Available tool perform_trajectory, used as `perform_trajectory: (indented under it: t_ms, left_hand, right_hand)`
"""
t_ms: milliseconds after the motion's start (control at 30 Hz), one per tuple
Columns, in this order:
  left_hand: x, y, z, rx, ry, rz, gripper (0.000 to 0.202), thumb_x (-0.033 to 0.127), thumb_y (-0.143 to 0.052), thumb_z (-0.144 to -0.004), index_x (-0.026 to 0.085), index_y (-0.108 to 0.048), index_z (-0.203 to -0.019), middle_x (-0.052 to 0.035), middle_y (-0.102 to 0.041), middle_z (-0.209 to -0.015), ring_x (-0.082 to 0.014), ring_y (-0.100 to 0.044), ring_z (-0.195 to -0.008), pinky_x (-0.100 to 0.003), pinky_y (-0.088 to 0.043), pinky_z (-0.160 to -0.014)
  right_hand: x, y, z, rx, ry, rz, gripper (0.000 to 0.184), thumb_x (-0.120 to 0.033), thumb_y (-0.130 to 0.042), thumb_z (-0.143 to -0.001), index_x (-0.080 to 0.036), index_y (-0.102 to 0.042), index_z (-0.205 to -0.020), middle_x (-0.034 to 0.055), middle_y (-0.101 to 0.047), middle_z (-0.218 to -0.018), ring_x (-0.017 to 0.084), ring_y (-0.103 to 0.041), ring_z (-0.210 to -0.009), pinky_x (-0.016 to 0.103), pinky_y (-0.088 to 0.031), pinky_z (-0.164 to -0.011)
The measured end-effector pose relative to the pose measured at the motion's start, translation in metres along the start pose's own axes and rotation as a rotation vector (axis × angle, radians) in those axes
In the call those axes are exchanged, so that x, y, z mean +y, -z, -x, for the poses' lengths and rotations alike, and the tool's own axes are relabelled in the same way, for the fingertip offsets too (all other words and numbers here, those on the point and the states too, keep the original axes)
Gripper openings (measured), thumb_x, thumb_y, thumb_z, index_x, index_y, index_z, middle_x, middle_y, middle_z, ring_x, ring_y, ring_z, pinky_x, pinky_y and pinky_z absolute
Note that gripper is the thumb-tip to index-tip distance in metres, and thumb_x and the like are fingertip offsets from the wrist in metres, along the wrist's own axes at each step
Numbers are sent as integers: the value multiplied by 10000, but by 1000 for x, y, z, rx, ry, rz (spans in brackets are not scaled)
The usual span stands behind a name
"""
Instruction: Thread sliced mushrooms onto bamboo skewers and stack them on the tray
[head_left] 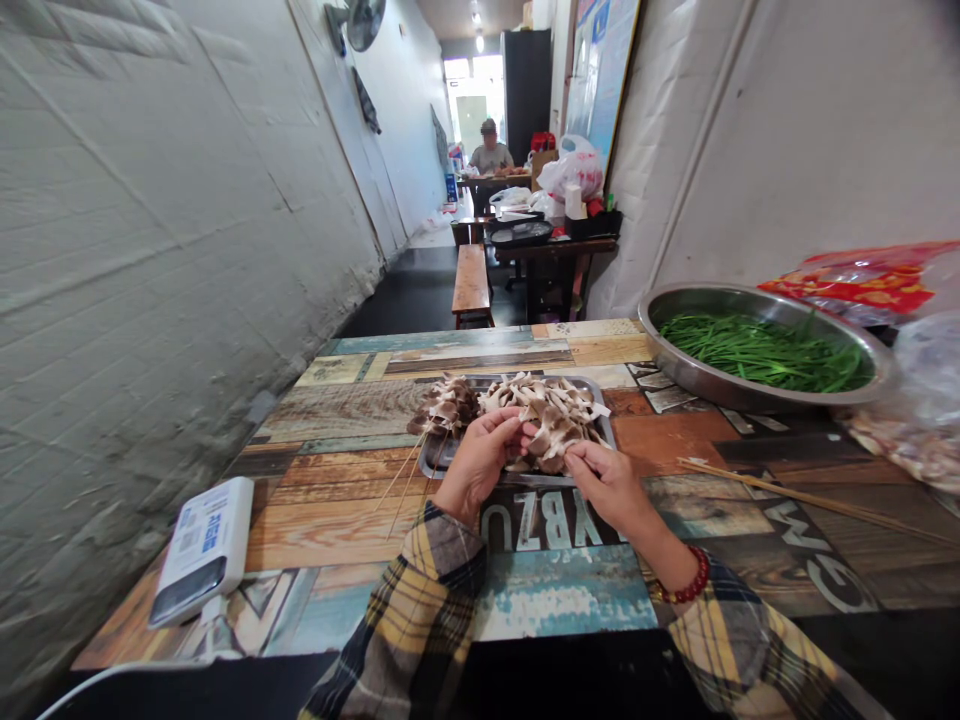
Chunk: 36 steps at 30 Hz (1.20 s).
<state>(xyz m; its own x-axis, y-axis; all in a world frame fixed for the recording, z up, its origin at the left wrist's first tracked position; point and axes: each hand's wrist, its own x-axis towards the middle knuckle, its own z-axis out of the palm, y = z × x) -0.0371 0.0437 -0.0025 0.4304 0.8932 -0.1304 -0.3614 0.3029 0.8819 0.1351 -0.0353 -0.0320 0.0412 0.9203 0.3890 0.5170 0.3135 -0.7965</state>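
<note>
A tray (606, 425) on the table holds a heap of pale oyster mushrooms (525, 392). Over its front edge both my hands are closed on a cluster of oyster mushroom (553, 436). My left hand (480, 455) pinches the cluster from the left, fingertips partly hidden behind it. From the right, my right hand (609, 484) grips its lower edge between thumb and fingers. Skewered mushrooms (447, 403) lie at the tray's left end, their thin bamboo sticks (405, 472) pointing toward me.
Loose bamboo skewers (810, 497) lie on the right. Behind them stands a steel basin (757, 392) of green chives (765, 350), beside plastic bags (930, 370). A white power bank (206, 550) with a cable sits at the left. Farther back are a bench (472, 278) and a seated person (491, 155).
</note>
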Motion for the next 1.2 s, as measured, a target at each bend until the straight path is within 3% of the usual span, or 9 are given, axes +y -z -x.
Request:
perform_trajectory:
  t_ms: [333,500,600,700,767,967,1200]
  left_hand:
    - [-5,0,-1,22,-37,-199,305,400,-747,-675,126,-684,-794,-11,-610,-671,-71,-499,-556,-182,-361,-516]
    - [-4,0,-1,-11,-79,-261,273,360,-765,-650,118,-675,-741,3,-572,-628,-57,-444,-520,-181,-325,-494]
    - [-3,-1,-1,0,-84,-279,272,320,-750,-657,124,-695,-837,0,-604,-670,-56,-465,-529,-182,-337,-499]
    - [-2,-4,-1,51,-58,-232,422,246,-728,-647,147,-669,-1052,-11,-648,-766,-66,-515,-557,-188,-379,-517]
    - [-1,-5,-1,80,-43,-164,489,198,-726,-621,161,-640,-1101,-7,-654,-784,-76,-551,-588,-194,-422,-551]
    - [1,-2,-2,166,-131,-12,260,196,-777,-584,138,-604,-769,3,-641,-718,-115,-626,-661,-247,-509,-665]
    - [1,3,-4,215,-166,93,320,222,-805,-583,141,-568,-783,7,-647,-695,-136,-668,-661,-218,-499,-623]
  right_hand:
    - [0,0,1,-17,-4,-9,238,-294,-458,-907,-184,-595,-746,-22,-538,-550,127,-508,-526,208,-371,-480]
    - [-4,1,0,-12,33,28,245,-282,-462,-903,-185,-597,-723,-9,-582,-598,134,-546,-562,217,-392,-526]
    - [-5,2,0,-24,57,27,237,-271,-461,-905,-185,-605,-739,-5,-603,-631,134,-561,-583,219,-410,-562]
    - [-6,2,0,-30,59,7,231,-267,-461,-907,-183,-603,-746,-2,-604,-643,133,-567,-597,217,-417,-574]
    - [-5,3,0,-22,57,0,228,-269,-464,-906,-182,-600,-746,0,-605,-648,132,-566,-597,216,-416,-570]
    - [-3,2,0,-8,59,1,238,-275,-456,-910,-181,-589,-735,-7,-586,-619,128,-551,-575,213,-402,-547]
    - [-3,1,0,-26,82,45,243,-274,-461,-903,-177,-611,-738,-13,-577,-587,122,-539,-539,208,-388,-520]
